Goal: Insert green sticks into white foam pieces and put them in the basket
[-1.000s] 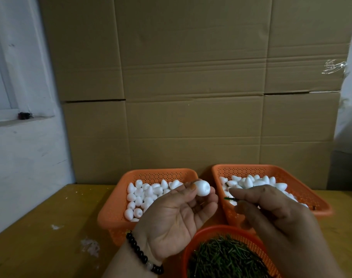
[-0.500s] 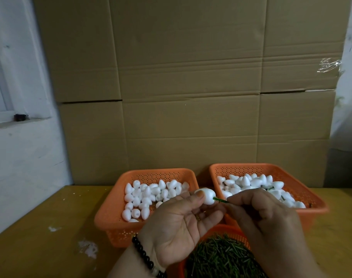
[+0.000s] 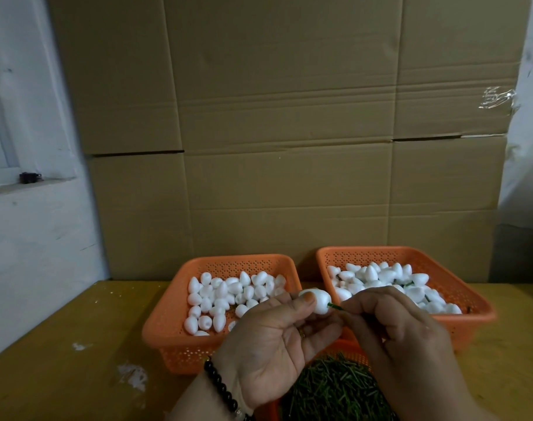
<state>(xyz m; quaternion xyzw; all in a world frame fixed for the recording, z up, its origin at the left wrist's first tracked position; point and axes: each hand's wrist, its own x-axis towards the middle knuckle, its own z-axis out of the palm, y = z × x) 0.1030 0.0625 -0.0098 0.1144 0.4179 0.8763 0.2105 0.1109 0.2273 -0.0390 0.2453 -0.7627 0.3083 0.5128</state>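
My left hand (image 3: 271, 338) pinches a white foam piece (image 3: 320, 301) between thumb and fingers, above the gap between two orange baskets. My right hand (image 3: 402, 332) pinches a thin green stick (image 3: 335, 306) whose tip sits in the right side of that foam piece. The left orange basket (image 3: 165, 329) holds several plain foam pieces. The right orange basket (image 3: 474, 302) holds several foam pieces, some with green sticks showing. A smaller orange basket (image 3: 351, 344) full of loose green sticks (image 3: 332, 387) lies under my hands at the bottom edge.
The baskets stand on a yellow wooden table (image 3: 62, 360) with white foam crumbs (image 3: 134, 375) at the left. A wall of cardboard boxes (image 3: 289, 147) rises right behind the baskets. A white wall with a sill (image 3: 25, 183) is at the left.
My right hand brought the green stick leftward to the foam piece and its tip now sits in the foam. The left hand lowered slightly and turned the foam toward the stick.
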